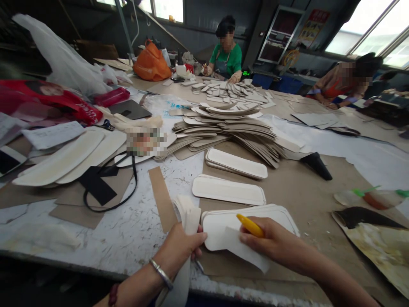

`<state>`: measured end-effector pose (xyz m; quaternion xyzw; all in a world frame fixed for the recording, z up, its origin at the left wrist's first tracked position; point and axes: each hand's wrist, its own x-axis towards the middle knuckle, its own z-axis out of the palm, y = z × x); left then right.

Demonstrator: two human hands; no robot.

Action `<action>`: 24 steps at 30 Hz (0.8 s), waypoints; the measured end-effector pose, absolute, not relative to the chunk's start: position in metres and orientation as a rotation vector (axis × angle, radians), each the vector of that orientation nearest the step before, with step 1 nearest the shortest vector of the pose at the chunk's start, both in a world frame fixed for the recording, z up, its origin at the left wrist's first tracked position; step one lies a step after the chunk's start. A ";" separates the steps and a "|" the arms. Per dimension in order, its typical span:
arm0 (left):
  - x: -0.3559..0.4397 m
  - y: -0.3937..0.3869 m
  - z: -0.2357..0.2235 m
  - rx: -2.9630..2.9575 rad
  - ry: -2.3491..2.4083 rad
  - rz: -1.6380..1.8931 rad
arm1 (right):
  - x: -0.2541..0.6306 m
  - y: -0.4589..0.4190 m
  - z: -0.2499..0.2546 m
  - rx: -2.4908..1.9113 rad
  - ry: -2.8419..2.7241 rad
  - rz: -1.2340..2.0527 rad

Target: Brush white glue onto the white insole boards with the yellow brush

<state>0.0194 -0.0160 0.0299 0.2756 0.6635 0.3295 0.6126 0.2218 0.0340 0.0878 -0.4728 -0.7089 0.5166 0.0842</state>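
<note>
My left hand (179, 247) is closed round a bundle of white strips (188, 215) at the near edge of the table. My right hand (271, 241) grips a yellow pen-like tool (250, 225) and also pinches a white strip (246, 251). Both hands rest at a stack of white rounded flat pieces (223, 224) lying right in front of me. Two more stacks of the same white pieces, the middle stack (228, 190) and the far stack (236, 163), lie farther out.
A big fanned heap of tan pieces (230, 132) fills the table's middle. Cream pieces (64, 160), a black strap (111, 187), red bags (47, 100) and a phone (8, 160) lie left. Squeeze bottles (373, 198) lie right. Two other people work at the far side.
</note>
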 end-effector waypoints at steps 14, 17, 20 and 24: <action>0.019 -0.007 0.028 0.635 1.558 0.649 | 0.182 0.065 0.063 -1.485 -2.846 1.113; 0.020 -0.006 0.031 0.642 1.557 0.638 | 0.180 0.066 0.066 -1.514 -2.901 1.088; 0.020 -0.006 0.031 0.658 1.558 0.626 | 0.178 0.066 0.068 -1.523 -2.932 1.054; 0.020 -0.006 0.024 0.728 1.520 0.625 | 0.175 0.063 0.067 -1.500 -2.977 0.952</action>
